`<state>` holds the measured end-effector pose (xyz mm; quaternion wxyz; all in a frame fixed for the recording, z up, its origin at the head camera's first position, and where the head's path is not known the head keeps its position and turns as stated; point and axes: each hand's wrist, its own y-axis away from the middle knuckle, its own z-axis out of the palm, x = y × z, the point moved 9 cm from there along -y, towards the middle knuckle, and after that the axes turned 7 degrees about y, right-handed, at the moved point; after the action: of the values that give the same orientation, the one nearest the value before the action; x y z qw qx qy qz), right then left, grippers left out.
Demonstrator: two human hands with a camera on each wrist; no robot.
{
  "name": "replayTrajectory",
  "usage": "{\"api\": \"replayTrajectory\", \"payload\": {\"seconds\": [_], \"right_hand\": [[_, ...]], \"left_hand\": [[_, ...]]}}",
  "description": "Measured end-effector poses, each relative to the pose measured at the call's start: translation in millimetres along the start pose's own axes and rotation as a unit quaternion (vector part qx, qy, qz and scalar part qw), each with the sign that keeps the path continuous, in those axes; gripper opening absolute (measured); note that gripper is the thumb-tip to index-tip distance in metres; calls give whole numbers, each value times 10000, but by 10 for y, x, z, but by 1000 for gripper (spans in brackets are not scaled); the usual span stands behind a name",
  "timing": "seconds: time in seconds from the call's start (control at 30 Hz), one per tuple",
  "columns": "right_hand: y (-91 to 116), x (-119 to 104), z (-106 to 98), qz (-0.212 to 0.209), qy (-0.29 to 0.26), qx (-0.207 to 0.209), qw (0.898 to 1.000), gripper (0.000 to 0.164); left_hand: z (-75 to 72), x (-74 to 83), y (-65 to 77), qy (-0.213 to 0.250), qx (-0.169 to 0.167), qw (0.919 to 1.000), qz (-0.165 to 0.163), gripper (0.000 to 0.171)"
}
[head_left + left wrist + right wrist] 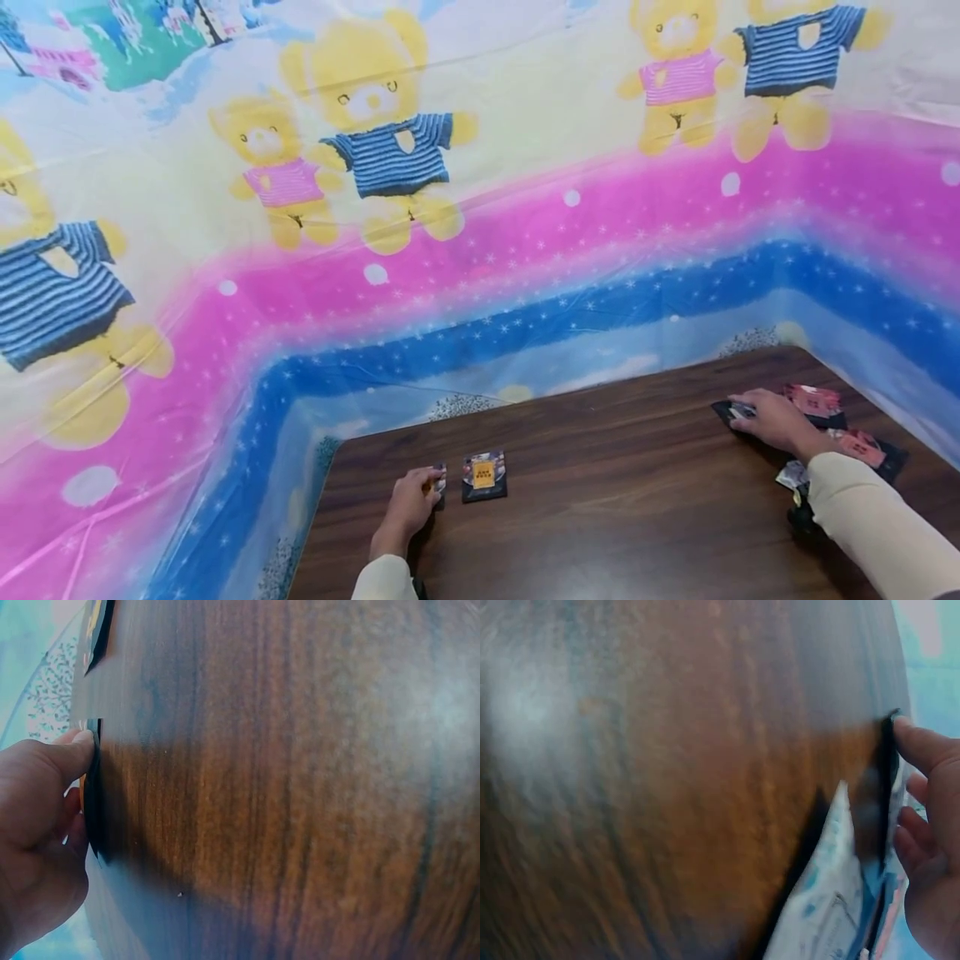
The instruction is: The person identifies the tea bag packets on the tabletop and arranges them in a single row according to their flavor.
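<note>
My left hand point(408, 504) is at the left side of the table and grips a small flat packet point(441, 480), mostly covered by the fingers. In the left wrist view the thumb lies on that packet's dark edge. Just right of it lies a similar black packet with an orange label point(483, 476). At the far right, my right hand point(780, 423) holds a flat black-and-white packet point(726, 411) by its edges, low over the tabletop. The right wrist view shows the thumb at one end of it, and a whitish packet point(821, 900) nearer the camera.
Beside the right hand lie two packets with red fronts, one farther back point(816, 401) and one nearer point(862, 448). A silver-and-black packet point(792, 477) is partly hidden by the sleeve. The brown wooden table point(600, 483) meets a bear-printed cloth point(525, 292) behind.
</note>
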<state>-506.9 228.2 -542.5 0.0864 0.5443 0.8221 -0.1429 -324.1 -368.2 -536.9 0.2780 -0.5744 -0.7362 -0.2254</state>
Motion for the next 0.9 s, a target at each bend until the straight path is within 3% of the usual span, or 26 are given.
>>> {"api": "replayTrajectory", "payload": {"seconds": [0.9], "right_hand": [[11, -97, 15, 15, 46, 176, 9998, 47]], "left_hand": [[10, 11, -8, -102, -4, 9999, -28, 36]]}}
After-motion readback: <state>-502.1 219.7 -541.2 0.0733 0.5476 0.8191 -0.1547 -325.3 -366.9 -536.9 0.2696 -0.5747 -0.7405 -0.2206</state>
